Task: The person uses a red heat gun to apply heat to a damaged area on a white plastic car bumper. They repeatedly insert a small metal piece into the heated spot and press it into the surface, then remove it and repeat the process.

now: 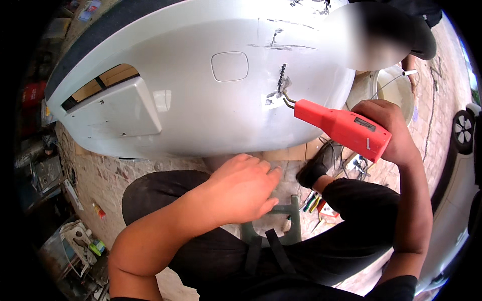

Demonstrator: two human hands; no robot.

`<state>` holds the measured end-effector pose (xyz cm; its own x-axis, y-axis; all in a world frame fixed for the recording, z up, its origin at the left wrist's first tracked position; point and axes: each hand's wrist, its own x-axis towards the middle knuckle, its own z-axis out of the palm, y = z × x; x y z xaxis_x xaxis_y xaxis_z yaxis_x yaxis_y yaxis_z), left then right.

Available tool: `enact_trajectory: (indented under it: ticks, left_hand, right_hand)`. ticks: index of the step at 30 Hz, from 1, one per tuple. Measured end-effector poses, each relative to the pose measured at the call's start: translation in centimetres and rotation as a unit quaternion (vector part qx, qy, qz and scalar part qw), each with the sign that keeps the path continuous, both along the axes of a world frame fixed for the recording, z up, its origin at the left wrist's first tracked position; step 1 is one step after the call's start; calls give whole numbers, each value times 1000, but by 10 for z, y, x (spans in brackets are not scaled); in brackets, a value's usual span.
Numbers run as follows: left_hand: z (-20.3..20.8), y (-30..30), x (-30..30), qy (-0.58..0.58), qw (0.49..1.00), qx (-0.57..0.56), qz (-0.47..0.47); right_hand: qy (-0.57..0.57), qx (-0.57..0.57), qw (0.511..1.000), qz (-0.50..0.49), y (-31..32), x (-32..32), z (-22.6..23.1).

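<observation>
The red heat tool (pixel 342 126) lies gripped in the right hand (pixel 389 131), fingers wrapped around its rear end, its metal tip touching the dark crack (pixel 281 80) on the silver car bumper (pixel 201 85). Below the bumper, the left hand (pixel 241 188) hovers with fingers loosely curled, holding nothing, above a green stool (pixel 293 220). Small hand tools (pixel 314 201) lie on the paved floor (pixel 100 180) under the bumper's right end.

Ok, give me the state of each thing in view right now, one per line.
Bumper: lying across the work area, cracked, dark seam partly worked.
Crack: dark, jagged, tool tip at its lower end.
Red tool: held in right hand, metal tip touching bumper.
Left hand: empty, fingers curled, over the lap.
Square cover: shut, flush.
Bucket: upright, open, behind bumper.
Hand tools: loose on the ground.
</observation>
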<state>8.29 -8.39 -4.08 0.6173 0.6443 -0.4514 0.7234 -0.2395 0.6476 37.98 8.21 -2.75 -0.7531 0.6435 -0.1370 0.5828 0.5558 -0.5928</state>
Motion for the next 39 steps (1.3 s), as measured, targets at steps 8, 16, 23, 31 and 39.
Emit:
enact_trajectory:
  ticks: [8,16,23,31,39]
  left_hand:
    - [0,0,2,-16,1000,7,5]
    - [1,1,0,-17,1000,-3,-1]
    - [0,0,1,-15,1000,-4,-3]
    - [2,2,3,-10,1000,-7,-7]
    - [1,-1,3,-19,1000,-2,0]
  right_hand:
    - [2,11,1000,3,1,-7,2]
    - [-10,24,1000,10,2,-5,2]
    - [-7,35,999,18,3,-4,1]
    - [-4,53,998,24,4,-8,1]
    - [-18,49,998,26,5,-11,6]
